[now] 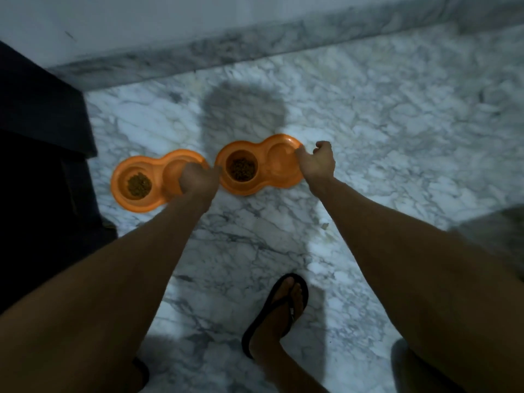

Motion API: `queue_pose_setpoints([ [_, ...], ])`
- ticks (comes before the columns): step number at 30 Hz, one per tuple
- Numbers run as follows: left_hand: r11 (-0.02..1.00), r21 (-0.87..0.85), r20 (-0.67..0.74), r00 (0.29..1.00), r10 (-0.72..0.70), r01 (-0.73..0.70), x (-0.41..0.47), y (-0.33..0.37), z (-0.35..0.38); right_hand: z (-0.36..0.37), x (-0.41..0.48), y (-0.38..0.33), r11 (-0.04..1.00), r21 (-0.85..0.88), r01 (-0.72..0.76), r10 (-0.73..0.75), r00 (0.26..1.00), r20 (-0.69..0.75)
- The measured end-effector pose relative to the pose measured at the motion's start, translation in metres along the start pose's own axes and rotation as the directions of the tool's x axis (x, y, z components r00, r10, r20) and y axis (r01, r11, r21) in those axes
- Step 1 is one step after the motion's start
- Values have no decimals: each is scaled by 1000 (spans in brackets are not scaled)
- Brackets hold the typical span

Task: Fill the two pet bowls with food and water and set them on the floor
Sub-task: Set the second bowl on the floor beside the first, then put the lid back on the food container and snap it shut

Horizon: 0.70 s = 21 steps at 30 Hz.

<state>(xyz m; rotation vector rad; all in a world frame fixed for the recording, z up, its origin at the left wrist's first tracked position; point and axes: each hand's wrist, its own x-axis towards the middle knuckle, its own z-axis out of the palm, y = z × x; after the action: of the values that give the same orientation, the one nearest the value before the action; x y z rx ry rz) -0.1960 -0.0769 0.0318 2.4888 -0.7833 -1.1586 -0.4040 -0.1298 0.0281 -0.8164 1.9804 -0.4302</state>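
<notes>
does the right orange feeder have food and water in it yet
Food yes: brown kibble lies in the left well of the right orange feeder. Water cannot tell: its right well shows only orange, blurred.

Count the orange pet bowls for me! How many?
2. The left double bowl sits at the left hand; the right double bowl sits at the right hand. None looks hidden.

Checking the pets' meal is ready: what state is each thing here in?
Left bowl: on floor, kibble in left cup, right cup half hidden by hand.
Right bowl: on floor, kibble in left cup, right cup's contents unclear.
Left hand: curled on left bowl's right end.
Right hand: at right bowl's rim, grip unclear.
</notes>
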Motion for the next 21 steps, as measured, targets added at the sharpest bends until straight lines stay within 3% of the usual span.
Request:
queue_pose_setpoints([
  [4,996,-88,-40,999,-18,14,-88,37,-98,-33,-96,-77,1000,21,4,-5,997,75],
  [11,981,-189,-159,985,-66,35,-225,76,-284,-99,-278,-214,986,25,163,-165,966,201],
  [17,968,-215,-286,956,63,-128,-297,55,-423,-99,-426,-289,958,49,282,-286,932,222],
  [21,920,-372,-300,954,8,-125,-333,19,-512,-72,-521,-315,913,43,405,-403,883,239],
])
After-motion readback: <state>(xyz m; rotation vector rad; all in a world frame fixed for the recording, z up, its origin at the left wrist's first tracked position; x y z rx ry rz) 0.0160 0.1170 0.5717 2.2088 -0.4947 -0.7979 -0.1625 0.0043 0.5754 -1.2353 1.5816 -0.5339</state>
